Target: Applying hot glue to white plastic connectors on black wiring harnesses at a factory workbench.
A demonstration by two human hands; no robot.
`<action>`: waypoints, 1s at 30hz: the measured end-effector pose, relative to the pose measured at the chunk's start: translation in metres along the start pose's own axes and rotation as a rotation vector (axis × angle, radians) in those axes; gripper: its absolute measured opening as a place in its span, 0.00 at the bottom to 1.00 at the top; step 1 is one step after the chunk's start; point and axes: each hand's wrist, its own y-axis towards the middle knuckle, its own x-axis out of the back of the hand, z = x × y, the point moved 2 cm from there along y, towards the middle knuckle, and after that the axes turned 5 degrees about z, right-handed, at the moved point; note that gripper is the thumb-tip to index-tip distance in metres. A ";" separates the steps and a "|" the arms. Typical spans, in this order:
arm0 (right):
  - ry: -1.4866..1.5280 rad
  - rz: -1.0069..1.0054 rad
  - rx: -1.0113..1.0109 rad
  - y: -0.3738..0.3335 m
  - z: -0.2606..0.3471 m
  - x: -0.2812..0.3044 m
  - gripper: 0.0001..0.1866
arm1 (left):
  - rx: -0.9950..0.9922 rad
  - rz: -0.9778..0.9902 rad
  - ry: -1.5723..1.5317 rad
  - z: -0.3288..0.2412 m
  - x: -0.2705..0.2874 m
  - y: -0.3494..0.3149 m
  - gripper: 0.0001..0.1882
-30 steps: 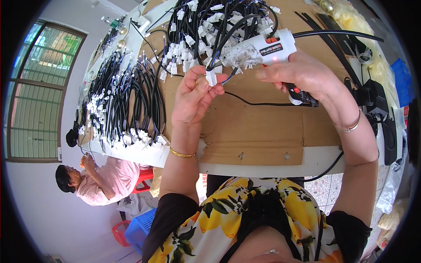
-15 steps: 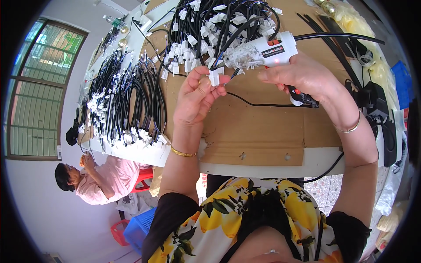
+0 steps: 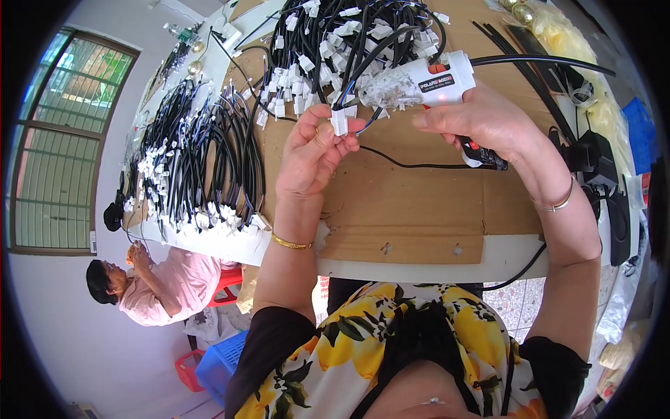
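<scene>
Over cardboard [image 3: 405,216], left hand [image 3: 307,159] pinches a white connector [image 3: 340,124], seemingly steadying it; right hand [image 3: 481,122] grips the glue gun [image 3: 412,84]!

The table [image 3: 516,257] is done in white, topped with tan cardboard [image 3: 419,216]. Black cables [image 3: 380,50] with white connectors [image 3: 307,64] are seen at the far edge. The glue gun [image 3: 447,77] is finished in white, black and red; the held connector [image 3: 340,125] is just white. Pale yellow plastic [image 3: 558,36] is spotted by the right edge, a yellow-lemon, green-leaf blouse [image 3: 356,346] by the near one.
</scene>
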 end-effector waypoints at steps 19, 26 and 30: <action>-0.062 -0.096 0.094 -0.003 0.003 -0.001 0.19 | 0.007 -0.010 -0.023 0.000 0.002 -0.001 0.09; -0.075 -0.084 0.046 0.001 0.003 -0.003 0.19 | 0.015 0.019 -0.023 0.000 0.000 -0.001 0.09; -0.023 -0.070 0.111 0.000 0.005 -0.008 0.19 | 0.022 0.021 -0.026 0.000 -0.001 -0.001 0.09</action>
